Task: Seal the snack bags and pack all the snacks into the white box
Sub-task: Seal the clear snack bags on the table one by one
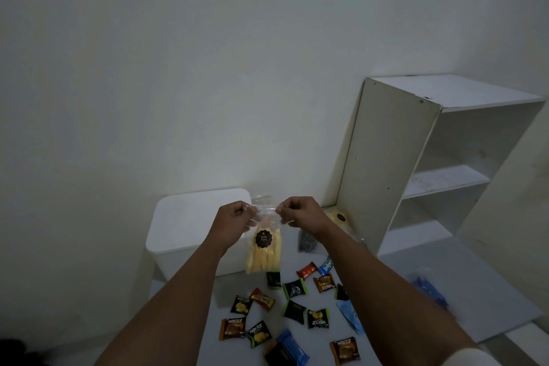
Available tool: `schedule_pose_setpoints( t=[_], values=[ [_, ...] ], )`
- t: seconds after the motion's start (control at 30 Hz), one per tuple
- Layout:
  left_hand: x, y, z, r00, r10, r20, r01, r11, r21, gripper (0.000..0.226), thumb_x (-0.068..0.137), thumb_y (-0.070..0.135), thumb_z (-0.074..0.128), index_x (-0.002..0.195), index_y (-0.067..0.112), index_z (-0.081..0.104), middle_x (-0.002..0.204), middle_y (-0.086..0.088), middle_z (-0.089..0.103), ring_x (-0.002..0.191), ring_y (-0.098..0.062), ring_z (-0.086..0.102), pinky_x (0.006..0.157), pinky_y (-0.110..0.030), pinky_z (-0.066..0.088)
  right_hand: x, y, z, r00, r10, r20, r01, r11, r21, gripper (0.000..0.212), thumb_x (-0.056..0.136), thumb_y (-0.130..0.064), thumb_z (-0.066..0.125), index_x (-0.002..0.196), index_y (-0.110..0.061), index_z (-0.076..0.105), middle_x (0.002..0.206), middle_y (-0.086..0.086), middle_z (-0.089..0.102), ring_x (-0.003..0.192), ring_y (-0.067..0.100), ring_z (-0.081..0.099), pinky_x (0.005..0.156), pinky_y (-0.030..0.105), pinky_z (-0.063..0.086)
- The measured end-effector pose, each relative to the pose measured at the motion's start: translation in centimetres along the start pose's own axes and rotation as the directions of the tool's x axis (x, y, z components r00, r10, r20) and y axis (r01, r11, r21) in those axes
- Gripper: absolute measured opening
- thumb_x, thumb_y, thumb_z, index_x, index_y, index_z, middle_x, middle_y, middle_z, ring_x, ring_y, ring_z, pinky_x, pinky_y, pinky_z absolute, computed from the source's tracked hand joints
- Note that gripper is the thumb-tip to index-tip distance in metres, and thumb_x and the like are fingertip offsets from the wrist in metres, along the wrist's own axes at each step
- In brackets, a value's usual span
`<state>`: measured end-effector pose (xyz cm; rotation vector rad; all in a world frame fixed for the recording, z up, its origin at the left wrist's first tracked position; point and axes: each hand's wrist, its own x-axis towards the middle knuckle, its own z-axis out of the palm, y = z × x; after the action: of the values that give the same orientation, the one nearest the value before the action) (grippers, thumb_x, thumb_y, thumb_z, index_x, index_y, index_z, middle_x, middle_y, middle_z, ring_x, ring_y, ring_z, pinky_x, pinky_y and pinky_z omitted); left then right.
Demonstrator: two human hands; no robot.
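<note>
A clear snack bag [263, 249] of yellow crackers with a round black label hangs in the air in front of me. My left hand [236, 218] pinches the left end of its top edge, and my right hand [300, 212] pinches the right end. The plastic top is stretched between them. Behind the bag stands the white box [190, 226] with its lid on. Several small wrapped snacks [297, 309] lie scattered on the white table [401, 273] below. A second bag of yellow crackers [337, 217] lies behind my right wrist.
A white open shelf unit [416, 163] stands at the right, against the wall. A small grey packet [307, 242] lies near its foot. Something blue and blurred [429, 288] lies on the table's right side.
</note>
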<state>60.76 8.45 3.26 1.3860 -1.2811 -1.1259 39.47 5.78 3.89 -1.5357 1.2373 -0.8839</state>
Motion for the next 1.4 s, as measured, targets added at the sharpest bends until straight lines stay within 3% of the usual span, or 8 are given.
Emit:
schedule_pose_setpoints(
  t=[0.23,0.47,0.67,0.83,0.97,1.07,1.4],
  values=[
    [-0.3,-0.5,0.0,1.0,-0.013,-0.026,0.012,0.999,-0.035,0.017,0.098,0.017,0.062,0.095,0.005,0.073,0.088,-0.008,0.079,0.079,-0.018,0.073,0.076,-0.033,0.056,-0.6,0.8,-0.6,0.999,0.021,-0.029,-0.019,0.997,0.072,0.016,0.09,-0.014,0.071,0.095,0.001,0.073,0.082,0.01,0.072,0.077,0.015,0.066,0.078,0.035,0.053],
    [-0.6,-0.6,-0.2,0.999,0.006,-0.032,-0.007,0.999,-0.032,0.019,0.095,0.018,0.067,0.093,0.0,0.072,0.086,-0.008,0.079,0.077,-0.017,0.072,0.076,-0.034,0.055,-0.7,0.1,0.1,1.0,-0.015,0.003,0.015,1.0,0.001,0.018,0.087,-0.021,0.075,0.097,-0.006,0.076,0.092,0.013,0.076,0.075,0.011,0.069,0.066,0.023,0.051],
    [-1.0,-0.1,0.8,0.999,0.04,0.031,-0.041,0.999,0.035,0.018,0.094,0.021,0.068,0.089,0.005,0.074,0.085,-0.007,0.079,0.08,-0.018,0.075,0.08,-0.036,0.057,-0.2,-0.4,1.7,0.995,-0.09,0.035,0.093,0.99,-0.11,0.016,0.09,-0.016,0.071,0.089,-0.001,0.074,0.074,0.006,0.071,0.064,0.006,0.064,0.058,0.012,0.047],
    [-1.1,-0.3,0.4,0.999,0.041,0.03,-0.042,0.998,0.052,0.016,0.095,0.022,0.068,0.088,0.009,0.074,0.084,-0.005,0.079,0.079,-0.016,0.075,0.082,-0.038,0.057,0.0,0.0,1.8,0.993,-0.115,0.027,0.117,0.986,-0.116,0.014,0.088,-0.018,0.074,0.085,-0.005,0.075,0.074,0.009,0.073,0.067,0.013,0.067,0.066,0.023,0.055],
    [-1.0,-0.3,-0.1,0.999,0.04,0.011,-0.041,0.997,0.067,0.014,0.095,0.019,0.067,0.088,0.01,0.074,0.085,-0.005,0.078,0.08,-0.017,0.074,0.083,-0.039,0.057,-0.3,0.2,1.5,0.997,-0.073,0.007,0.073,0.995,-0.071,0.017,0.089,-0.019,0.072,0.09,-0.002,0.075,0.077,0.012,0.073,0.064,0.009,0.063,0.062,0.019,0.049],
    [-1.1,-0.3,-0.2,0.999,0.036,0.022,-0.038,0.996,0.085,0.013,0.095,0.017,0.066,0.089,0.01,0.075,0.085,-0.005,0.078,0.079,-0.016,0.074,0.083,-0.039,0.058,-0.3,0.6,1.3,0.998,-0.059,0.022,0.06,0.994,-0.091,0.015,0.091,-0.019,0.07,0.088,-0.005,0.075,0.075,0.008,0.072,0.065,0.011,0.06,0.064,0.024,0.048],
    [-0.9,-0.3,-0.3,0.999,0.036,0.017,-0.037,0.995,0.097,0.014,0.094,0.019,0.067,0.088,0.009,0.075,0.084,-0.003,0.078,0.081,-0.017,0.074,0.082,-0.037,0.057,-0.7,1.1,1.2,0.999,-0.052,-0.006,0.052,0.998,-0.032,0.01,0.091,-0.018,0.071,0.086,-0.011,0.075,0.077,0.008,0.072,0.069,0.009,0.065,0.061,0.016,0.048]
  ],
)
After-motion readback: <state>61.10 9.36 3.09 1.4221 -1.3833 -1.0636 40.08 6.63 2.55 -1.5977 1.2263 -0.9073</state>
